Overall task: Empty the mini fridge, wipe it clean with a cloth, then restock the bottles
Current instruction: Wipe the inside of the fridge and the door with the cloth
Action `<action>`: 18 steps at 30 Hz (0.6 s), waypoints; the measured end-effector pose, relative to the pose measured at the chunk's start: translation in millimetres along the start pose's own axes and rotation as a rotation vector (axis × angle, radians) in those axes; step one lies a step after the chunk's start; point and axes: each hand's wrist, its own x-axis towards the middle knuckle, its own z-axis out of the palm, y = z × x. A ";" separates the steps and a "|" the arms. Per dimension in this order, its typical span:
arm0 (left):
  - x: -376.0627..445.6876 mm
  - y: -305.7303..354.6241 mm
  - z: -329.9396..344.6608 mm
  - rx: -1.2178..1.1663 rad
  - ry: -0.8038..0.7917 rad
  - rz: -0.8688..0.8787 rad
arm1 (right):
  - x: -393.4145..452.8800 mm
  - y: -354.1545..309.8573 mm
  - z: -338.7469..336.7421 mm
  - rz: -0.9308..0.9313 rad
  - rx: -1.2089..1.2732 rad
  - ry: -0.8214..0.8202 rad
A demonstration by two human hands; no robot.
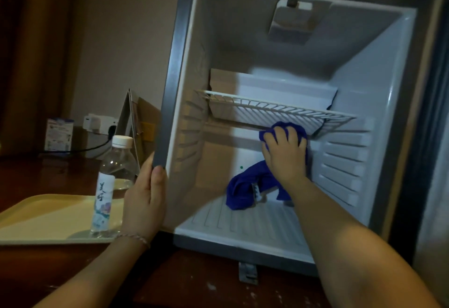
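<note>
Mini fridge [398, 69], door open at frame centre: your right hand [285, 154] clamps a blue cloth [245, 186] against the back wall under the wire shelf [279, 110]. Your left hand [145, 200] grips the frame, nearer the upright water bottle [113, 186] on the tray [43, 213], lower left.

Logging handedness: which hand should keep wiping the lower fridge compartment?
Right. The right hand already grips the blue cloth inside the mini fridge, under the wire shelf. The left hand is outside, bracing the frame.
</note>
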 end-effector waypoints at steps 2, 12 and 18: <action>-0.9 0.9 1.4 -0.008 -0.004 -0.028 | 3.5 -4.3 -3.6 0.029 -0.017 -0.015; 0.5 1.6 -0.1 -0.059 0.008 -0.028 | 40.6 -98.4 -8.9 -0.035 0.114 -0.119; 0.9 0.0 -0.6 -0.059 0.000 -0.003 | 51.8 -129.9 -5.8 -0.064 0.217 -0.130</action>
